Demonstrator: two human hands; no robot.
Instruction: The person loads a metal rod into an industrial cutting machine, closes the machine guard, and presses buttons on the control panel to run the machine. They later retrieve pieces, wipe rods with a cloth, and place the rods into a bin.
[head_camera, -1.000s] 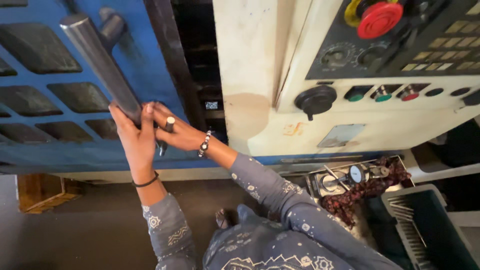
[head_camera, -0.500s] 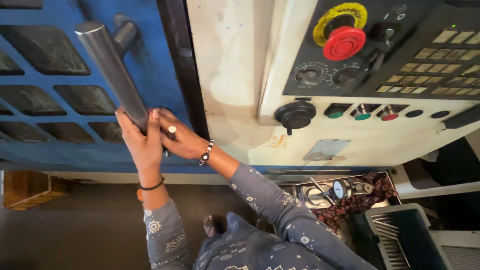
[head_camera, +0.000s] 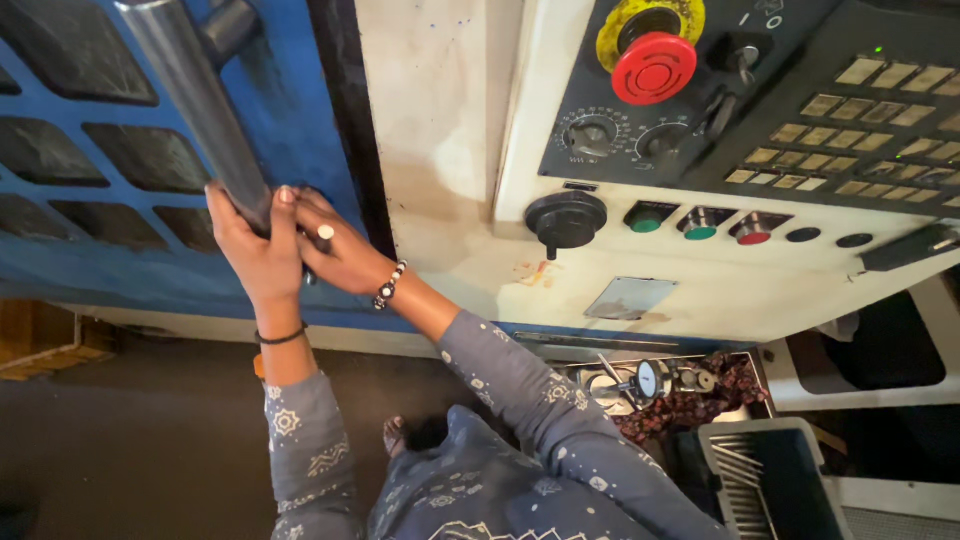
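A long grey metal bar handle (head_camera: 195, 105) runs up the blue machine door (head_camera: 120, 250), which has dark windows. My left hand (head_camera: 250, 250) is wrapped around the lower end of that handle. My right hand (head_camera: 335, 250), with a ring and a beaded bracelet, grips the same end just beside it, fingers overlapping the left hand. The door's right edge lies against the dark gap (head_camera: 345, 120) next to the cream machine body (head_camera: 440, 150).
A control panel (head_camera: 760, 110) at upper right has a red mushroom stop button (head_camera: 653, 68), knobs, a keypad and round coloured buttons. A black knob (head_camera: 565, 217) sits below. A tray with dial gauges (head_camera: 650, 385) and a blue bin (head_camera: 770, 480) lie at lower right.
The view has shifted right and the door with its handle has slid right, narrowing the dark gap. Both hands stayed on the handle's lower end.
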